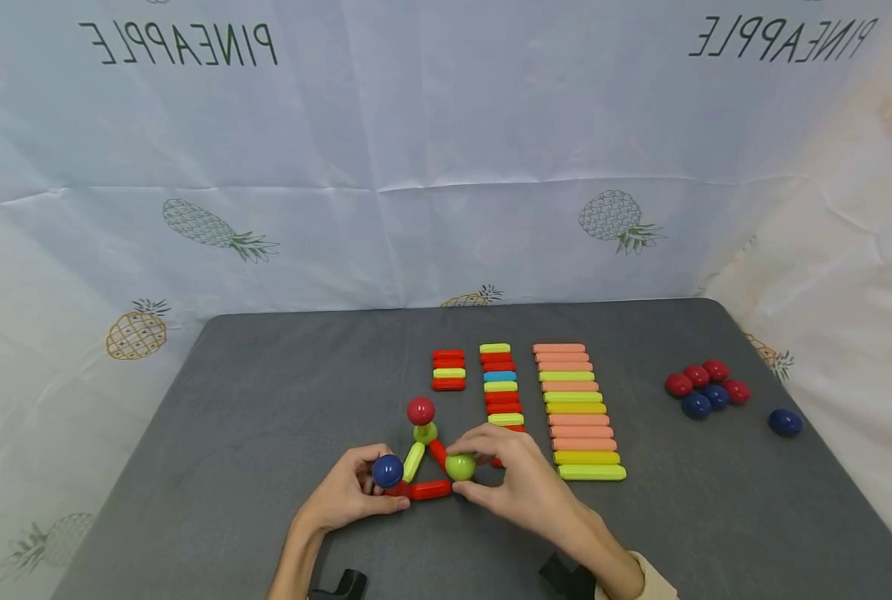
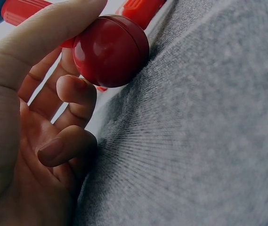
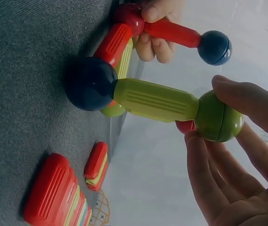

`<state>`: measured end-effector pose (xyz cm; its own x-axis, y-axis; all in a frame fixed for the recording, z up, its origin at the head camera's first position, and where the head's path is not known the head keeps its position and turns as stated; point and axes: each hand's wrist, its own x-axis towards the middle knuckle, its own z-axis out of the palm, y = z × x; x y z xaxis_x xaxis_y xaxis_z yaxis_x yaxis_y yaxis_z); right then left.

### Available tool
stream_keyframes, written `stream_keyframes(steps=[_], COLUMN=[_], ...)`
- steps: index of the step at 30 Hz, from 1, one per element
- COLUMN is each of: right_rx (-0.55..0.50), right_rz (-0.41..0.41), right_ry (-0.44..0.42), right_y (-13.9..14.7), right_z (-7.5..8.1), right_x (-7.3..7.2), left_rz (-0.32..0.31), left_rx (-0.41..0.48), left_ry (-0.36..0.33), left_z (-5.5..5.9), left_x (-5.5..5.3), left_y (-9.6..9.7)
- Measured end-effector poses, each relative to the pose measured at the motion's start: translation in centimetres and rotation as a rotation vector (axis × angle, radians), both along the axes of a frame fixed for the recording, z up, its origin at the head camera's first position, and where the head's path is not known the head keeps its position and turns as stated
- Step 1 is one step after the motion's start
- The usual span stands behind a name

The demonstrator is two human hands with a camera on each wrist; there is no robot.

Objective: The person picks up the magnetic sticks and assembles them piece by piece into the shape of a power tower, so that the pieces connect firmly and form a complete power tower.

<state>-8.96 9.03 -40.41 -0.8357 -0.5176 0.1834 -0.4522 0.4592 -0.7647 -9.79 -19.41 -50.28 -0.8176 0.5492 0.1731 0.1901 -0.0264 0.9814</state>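
Taking the ball-and-stick frame as the clock's centre and the table's far edge as 12, the frame stands on the dark table (image 1: 266, 400), a triangle of sticks with an upright at each corner.

At 9 o'clock the left hand (image 1: 347, 493) pinches the low red ball (image 3: 128, 19), thumb against curled fingers; above it a red stick (image 3: 174, 33) carries a blue ball (image 1: 388, 471). At 3 o'clock the right hand (image 1: 524, 483) pinches the green ball (image 1: 460, 467) topping a green stick (image 3: 157, 101), set on a dark blue ball (image 3: 91, 84). The top red ball (image 1: 420, 411) stands at 12, untouched.

The likeliest trouble is a joint parting: should the right hand lift or tilt the green ball, the stick could snap off either end. Uneven pushing might skew the triangle and topple the 12 o'clock upright. At 2 o'clock, the right hand's knuckles overlap the middle row of sticks (image 1: 500, 387), so a careless withdrawal could scatter it.
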Motion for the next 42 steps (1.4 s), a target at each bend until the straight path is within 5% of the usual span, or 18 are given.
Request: stream_keyframes(steps=[7,12,20,29,42], right_rx=[0.027,0.103,0.43,0.621,0.58], right_rz=[-0.002,-0.104,-0.283,-0.231,-0.145], right_ry=[0.015,0.059,0.158,0.006,0.042], right_y=[1.0,3.7,8.9,11.6,11.8], right_z=[0.2,0.7,-0.5,-2.8,-4.2], right_x=[0.3,0.5,0.3,0.3,0.5], left_rz=[-0.001,-0.009,-0.014,-0.004,0.008], left_rx=[0.004,0.013,0.021,0.024,0.013], left_ry=[-0.007,-0.007,-0.008,0.013,0.013], left_z=[0.1,0.0,0.0,0.0,0.0], left_x=[0.1,0.0,0.0,0.1,0.0], left_y=[-0.1,-0.1,-0.1,-0.1,-0.1])
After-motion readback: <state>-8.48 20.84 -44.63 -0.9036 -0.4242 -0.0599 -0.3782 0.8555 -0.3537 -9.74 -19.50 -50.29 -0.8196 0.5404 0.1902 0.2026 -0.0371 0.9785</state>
